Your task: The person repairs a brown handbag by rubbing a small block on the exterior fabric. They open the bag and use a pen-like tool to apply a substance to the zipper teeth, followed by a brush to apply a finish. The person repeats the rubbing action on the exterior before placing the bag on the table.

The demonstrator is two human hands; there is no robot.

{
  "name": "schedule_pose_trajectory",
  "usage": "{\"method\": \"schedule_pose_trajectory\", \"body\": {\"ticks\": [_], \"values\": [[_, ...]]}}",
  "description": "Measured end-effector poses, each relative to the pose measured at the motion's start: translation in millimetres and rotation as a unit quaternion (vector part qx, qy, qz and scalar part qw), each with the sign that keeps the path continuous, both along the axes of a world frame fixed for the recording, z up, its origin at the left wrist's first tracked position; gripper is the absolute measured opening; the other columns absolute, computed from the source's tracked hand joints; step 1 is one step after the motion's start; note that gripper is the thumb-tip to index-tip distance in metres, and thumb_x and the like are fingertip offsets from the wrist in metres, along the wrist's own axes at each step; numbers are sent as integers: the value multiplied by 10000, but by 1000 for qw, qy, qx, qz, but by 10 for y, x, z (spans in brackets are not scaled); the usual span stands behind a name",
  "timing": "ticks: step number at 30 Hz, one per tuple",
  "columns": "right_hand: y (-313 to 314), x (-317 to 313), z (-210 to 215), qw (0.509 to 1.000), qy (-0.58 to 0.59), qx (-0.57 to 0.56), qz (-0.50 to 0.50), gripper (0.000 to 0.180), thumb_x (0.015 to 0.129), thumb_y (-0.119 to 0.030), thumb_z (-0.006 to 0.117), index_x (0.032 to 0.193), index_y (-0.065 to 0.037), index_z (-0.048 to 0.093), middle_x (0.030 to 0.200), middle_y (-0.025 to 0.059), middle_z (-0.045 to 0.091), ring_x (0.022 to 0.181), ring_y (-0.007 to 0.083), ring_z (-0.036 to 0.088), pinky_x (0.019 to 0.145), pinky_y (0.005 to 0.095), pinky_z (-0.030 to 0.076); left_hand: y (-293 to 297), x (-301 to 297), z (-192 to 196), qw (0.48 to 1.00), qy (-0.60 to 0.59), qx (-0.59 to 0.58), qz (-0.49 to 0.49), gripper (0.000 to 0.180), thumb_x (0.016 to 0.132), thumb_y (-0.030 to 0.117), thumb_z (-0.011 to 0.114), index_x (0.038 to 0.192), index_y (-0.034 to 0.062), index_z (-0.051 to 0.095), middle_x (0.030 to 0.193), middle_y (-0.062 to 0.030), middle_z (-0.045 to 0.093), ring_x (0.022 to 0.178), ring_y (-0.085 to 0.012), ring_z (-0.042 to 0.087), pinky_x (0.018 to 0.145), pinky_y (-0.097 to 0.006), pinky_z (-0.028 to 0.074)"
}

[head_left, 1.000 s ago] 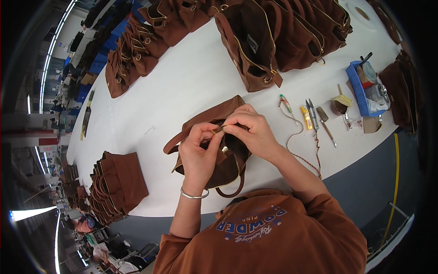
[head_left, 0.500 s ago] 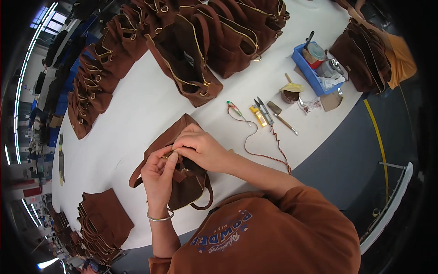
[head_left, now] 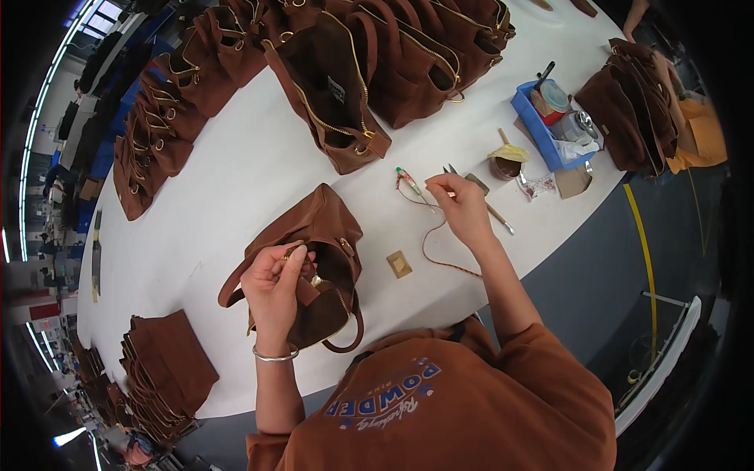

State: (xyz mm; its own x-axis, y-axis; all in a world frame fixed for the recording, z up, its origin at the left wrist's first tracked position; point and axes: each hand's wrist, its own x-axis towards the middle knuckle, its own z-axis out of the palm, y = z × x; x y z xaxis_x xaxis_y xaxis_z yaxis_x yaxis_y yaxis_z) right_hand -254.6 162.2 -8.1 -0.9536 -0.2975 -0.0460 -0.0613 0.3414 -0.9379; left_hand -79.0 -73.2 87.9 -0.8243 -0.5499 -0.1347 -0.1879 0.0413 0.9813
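Note:
A brown handbag [head_left: 314, 216] with a gold zip lies open on the white table in front of me. My left hand [head_left: 273, 284] is closed at its mouth, thumb and forefinger pinching the bag near the gold zip. What exactly lies between those fingertips is partly hidden. Off to the right, my right hand [head_left: 462, 208] hovers above the tools, finger and thumb pressed together. Anything in that pinch is too small to make out. Beside it lie a green-and-red tipped tool [head_left: 409, 180] and a braided cord [head_left: 428, 235]. A small tan block [head_left: 399, 264] rests between bag and cord.
More brown handbags [head_left: 338, 94] stand along the far side, and a stack of brown bags [head_left: 169, 369] sits at the near left. At right are a blue bin [head_left: 536, 125], a brown pot [head_left: 504, 166] and a brush [head_left: 500, 218]. Another person's arm [head_left: 667, 78] shows beyond.
My right hand has left the bag and swung right, over the tools. My left hand stays at the bag's mouth. The small tan block now shows fully.

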Motion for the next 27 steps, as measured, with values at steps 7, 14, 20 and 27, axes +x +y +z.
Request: {"method": "schedule_pose_trajectory", "body": {"ticks": [7,14,20,27], "values": [[-250,18,-435,954,114,275,37,226,809,-38,656,1032,-4,658,867,194,668,880,354,657,771,444,512,14,39,22,999,5,49,2,120,924,56,670,1009,-29,671,848,-90,723,719,-95,672,682,-224,561],[-260,26,-224,984,35,172,17,187,846,-44,622,1021,18,644,841,140,673,776,248,672,691,342,531,71,155,53,999,1,35,-5,116,920,42,669,1011,-29,664,867,-103,732,736,-106,690,681,-222,569],[-467,408,551,952,-173,-254,7,166,977,-125,568,1075,8,551,847,83,649,743,167,676,617,273,548,152,180,39,1000,-16,-20,6,126,911,24,676,1021,-36,660,885,-98,727,759,-106,691,705,-227,574],[-839,890,759,846,-245,-456,127,222,895,76,637,1074,2,528,1001,101,627,913,195,690,800,308,606,174,214,20,996,-20,-85,2,125,907,19,680,1019,-35,666,917,-74,726,792,-78,672,713,-211,556]]}}
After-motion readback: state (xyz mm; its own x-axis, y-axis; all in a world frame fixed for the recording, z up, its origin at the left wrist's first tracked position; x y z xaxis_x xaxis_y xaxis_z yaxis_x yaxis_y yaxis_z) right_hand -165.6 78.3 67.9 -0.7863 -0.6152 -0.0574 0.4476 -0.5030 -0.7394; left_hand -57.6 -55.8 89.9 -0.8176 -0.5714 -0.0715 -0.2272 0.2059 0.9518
